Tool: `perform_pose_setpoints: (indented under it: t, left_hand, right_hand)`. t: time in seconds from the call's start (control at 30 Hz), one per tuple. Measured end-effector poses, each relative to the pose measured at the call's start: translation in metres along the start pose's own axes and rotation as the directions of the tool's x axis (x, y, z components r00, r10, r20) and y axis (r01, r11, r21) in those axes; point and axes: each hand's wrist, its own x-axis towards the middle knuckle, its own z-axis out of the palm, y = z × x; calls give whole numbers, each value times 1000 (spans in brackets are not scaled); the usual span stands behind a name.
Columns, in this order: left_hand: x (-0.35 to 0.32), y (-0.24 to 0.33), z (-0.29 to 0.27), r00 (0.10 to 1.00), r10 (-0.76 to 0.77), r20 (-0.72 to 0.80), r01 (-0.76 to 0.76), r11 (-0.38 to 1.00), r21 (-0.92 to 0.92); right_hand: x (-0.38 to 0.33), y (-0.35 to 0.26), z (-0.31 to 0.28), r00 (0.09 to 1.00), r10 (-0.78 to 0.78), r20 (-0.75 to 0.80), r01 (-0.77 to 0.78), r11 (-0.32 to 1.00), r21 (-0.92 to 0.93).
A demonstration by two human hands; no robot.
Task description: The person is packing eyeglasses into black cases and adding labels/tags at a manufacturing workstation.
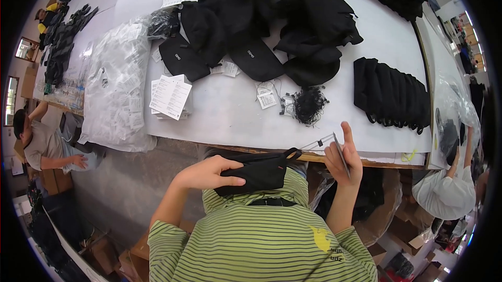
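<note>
My left hand grips a small black fabric pouch in front of my body, thumb on the near side. A short fabric loop sticks up from the pouch's right end. To the right, my right hand is closed around a hang tag, seen almost edge-on, with its index finger pointing up. From the tag a thin string with a small black fastener stretches left toward the loop. I cannot tell whether the string passes through the loop.
Black pouches lie heaped across the white table, with a neat row at right. Tag strings, white printed cards and a large clear bag lie there too. Other people work at both sides.
</note>
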Motion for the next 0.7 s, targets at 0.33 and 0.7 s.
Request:
perform_pose_setpoints:
  t: [0.33, 0.7]
  left_hand:
    - [-7, 15, 14, 962, 146, 230, -127, 987, -98]
    - [-3, 18, 27, 943, 191, 271, -180, 982, -65]
  right_hand:
    - [25, 6, -4, 971, -59, 231, -4, 964, 267]
    - [49, 55, 27, 733, -309, -606, 89, 927, -365]
